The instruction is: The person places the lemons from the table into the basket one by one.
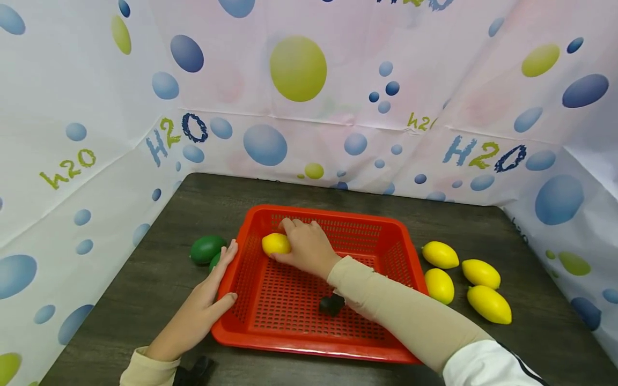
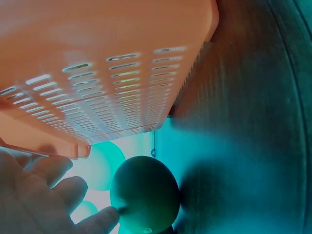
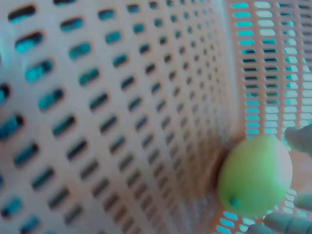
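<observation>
A yellow lemon [image 1: 276, 244] lies at the left end of the red plastic basket [image 1: 309, 351], close to its wall. My right hand [image 1: 309, 246] reaches into the basket beside this lemon. In the right wrist view its fingers [image 3: 287, 223] are spread loosely near the lemon [image 3: 256, 175], with gaps showing; whether any of them touches it is hard to tell. My left hand [image 1: 205, 305] rests against the basket's left rim with fingers extended. Just beyond those fingers are two dark green fruits, one a lime-like fruit [image 1: 206, 249], the other partly hidden by the hand.
Several lemons [image 1: 488, 304] lie on the dark wooden table [image 1: 217, 193] to the right of the basket. One of them sits close to the basket's right wall. A white cloth [image 1: 357, 107] with printed bubbles hangs behind and at both sides.
</observation>
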Action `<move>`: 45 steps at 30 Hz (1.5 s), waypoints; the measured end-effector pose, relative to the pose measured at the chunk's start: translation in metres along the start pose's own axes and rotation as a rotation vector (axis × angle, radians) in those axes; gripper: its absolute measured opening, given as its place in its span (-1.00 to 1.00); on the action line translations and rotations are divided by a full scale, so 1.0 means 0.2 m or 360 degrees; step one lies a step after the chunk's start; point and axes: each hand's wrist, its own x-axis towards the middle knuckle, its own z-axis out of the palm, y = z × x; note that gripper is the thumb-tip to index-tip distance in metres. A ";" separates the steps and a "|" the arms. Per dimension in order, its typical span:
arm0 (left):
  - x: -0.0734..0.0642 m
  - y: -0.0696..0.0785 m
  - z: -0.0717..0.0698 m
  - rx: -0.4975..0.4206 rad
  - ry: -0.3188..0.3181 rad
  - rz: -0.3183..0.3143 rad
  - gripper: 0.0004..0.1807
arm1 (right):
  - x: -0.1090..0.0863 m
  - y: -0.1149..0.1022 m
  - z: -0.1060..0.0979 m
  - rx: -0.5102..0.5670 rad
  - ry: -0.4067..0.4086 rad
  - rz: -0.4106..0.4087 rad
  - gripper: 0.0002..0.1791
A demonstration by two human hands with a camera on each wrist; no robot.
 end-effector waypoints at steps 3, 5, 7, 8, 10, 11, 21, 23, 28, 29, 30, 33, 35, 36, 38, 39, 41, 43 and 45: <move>0.00 0.01 0.00 0.0011 -0.0002 -0.0012 -0.08 | 0.01 0.02 -0.04 0.0069 0.0020 0.0046 -0.36; 0.01 0.01 0.00 0.0011 0.0001 -0.0011 -0.07 | 0.01 0.04 -0.07 0.0110 0.0030 0.0084 -0.35; 0.01 0.01 0.00 0.0012 0.0004 -0.0006 -0.07 | 0.00 0.06 -0.10 0.0149 0.0036 0.0117 -0.35; 0.01 0.00 0.01 0.0011 0.0007 0.0000 -0.06 | 0.00 0.07 -0.11 0.0160 0.0038 0.0127 -0.34; 0.01 0.00 0.01 0.0024 0.0009 0.0012 -0.06 | -0.01 0.08 -0.14 0.0172 0.0061 0.0127 -0.36; 0.01 0.00 0.01 0.0034 0.0010 0.0018 -0.06 | -0.01 0.09 -0.16 0.0182 0.0079 0.0125 -0.37; 0.01 0.00 0.01 0.0135 0.0016 0.0054 -0.07 | -0.08 0.19 -0.36 0.0379 0.0290 0.0182 -0.43; 0.01 0.01 0.01 0.0162 0.0017 0.0049 -0.07 | -0.11 0.22 -0.38 0.0393 0.0302 0.0207 -0.43; 0.01 0.02 0.01 0.0192 0.0009 0.0032 -0.08 | -0.19 0.30 -0.42 0.0385 0.0290 0.0295 -0.42; 0.01 0.01 0.01 0.0189 0.0005 0.0027 -0.08 | -0.20 0.31 -0.42 0.0385 0.0284 0.0316 -0.42; 0.01 0.01 0.01 0.0184 0.0003 0.0021 -0.08 | -0.22 0.32 -0.43 0.0390 0.0279 0.0336 -0.41; 0.01 0.01 0.01 0.0175 0.0003 0.0002 -0.07 | -0.25 0.34 -0.46 0.0405 0.0280 0.0364 -0.40; 0.01 0.01 0.01 0.0167 0.0006 0.0002 -0.07 | -0.27 0.35 -0.47 0.0406 0.0289 0.0368 -0.39; 0.01 0.01 0.01 0.0166 0.0008 0.0004 -0.07 | -0.27 0.36 -0.48 0.0407 0.0295 0.0367 -0.39; 0.01 0.01 0.01 0.0163 0.0010 0.0008 -0.08 | -0.28 0.37 -0.50 0.0395 0.0316 0.0364 -0.39; 0.01 0.02 0.01 0.0160 0.0010 0.0008 -0.08 | -0.29 0.37 -0.51 0.0390 0.0325 0.0364 -0.39; 0.01 0.02 0.01 0.0154 0.0009 0.0013 -0.08 | -0.30 0.38 -0.53 0.0386 0.0337 0.0366 -0.40; 0.01 0.02 0.01 0.0152 0.0006 0.0016 -0.08 | -0.30 0.38 -0.55 0.0380 0.0344 0.0369 -0.39; 0.01 0.02 0.01 0.0149 0.0006 0.0021 -0.09 | -0.31 0.39 -0.56 0.0380 0.0348 0.0368 -0.39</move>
